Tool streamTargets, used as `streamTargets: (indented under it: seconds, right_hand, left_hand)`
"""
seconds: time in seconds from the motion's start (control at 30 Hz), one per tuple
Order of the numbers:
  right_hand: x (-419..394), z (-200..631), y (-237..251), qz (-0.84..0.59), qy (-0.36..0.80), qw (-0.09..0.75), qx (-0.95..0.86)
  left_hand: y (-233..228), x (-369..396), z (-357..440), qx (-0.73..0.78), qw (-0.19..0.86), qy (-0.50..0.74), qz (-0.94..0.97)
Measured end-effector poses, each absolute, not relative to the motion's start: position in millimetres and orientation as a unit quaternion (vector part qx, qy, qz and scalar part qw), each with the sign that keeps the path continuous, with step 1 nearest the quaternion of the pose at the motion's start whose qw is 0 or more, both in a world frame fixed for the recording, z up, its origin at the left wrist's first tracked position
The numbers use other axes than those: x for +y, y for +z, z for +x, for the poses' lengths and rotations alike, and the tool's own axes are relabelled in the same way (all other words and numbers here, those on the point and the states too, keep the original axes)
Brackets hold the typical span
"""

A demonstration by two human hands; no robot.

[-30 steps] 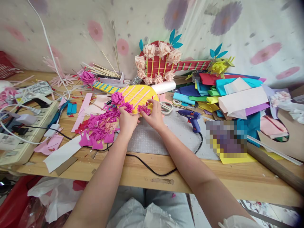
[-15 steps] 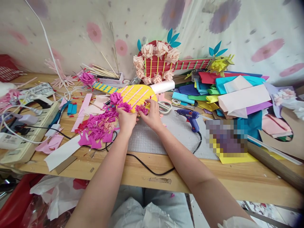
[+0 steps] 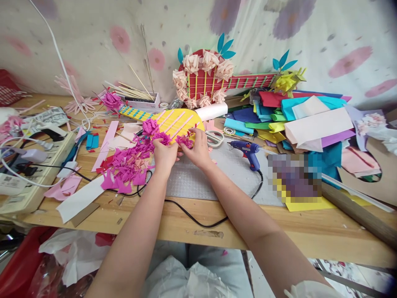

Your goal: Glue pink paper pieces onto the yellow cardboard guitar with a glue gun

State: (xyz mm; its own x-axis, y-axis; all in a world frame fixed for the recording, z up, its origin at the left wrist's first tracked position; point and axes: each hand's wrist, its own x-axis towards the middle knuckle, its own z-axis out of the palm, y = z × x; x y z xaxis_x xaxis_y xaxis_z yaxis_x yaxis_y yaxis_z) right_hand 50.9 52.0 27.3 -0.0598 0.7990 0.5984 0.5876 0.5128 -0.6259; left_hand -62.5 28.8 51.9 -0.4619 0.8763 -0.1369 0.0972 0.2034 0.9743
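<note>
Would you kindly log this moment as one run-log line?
left hand: on magenta paper flower | right hand: pressing second flower | base: yellow paper guitar | nearby: glue gun

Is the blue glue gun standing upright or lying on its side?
Upright. The blue glue gun stands on the grey cutting mat, handle down, nozzle toward the scissors; neither hand touches it.

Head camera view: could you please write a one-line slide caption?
Both hands, left and right, press magenta paper flowers onto a yellow paper guitar.
</note>
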Motion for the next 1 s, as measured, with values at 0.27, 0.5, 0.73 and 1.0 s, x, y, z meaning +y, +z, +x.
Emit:
streamTargets:
  seconds: [0.27,0.5,0.73,1.0]
  right_hand:
    - [51,53,28,-0.481,0.113,0.486,-0.721]
    - [53,60,29,-0.474,0.132,0.491,-0.719]
    - [52,77,36,-0.481,0.125,0.496,-0.713]
    - [40,127,43,-0.502,0.104,0.461,-0.724]
  left_hand:
    - [61,29,-62,0.673,0.411,0.514,0.337]
    - [61,24,-63,0.666,0.42,0.516,0.337]
    - [61,22,-64,0.65,0.437,0.514,0.35]
    - [64,19,-73,0.641,0.312,0.573,0.405]
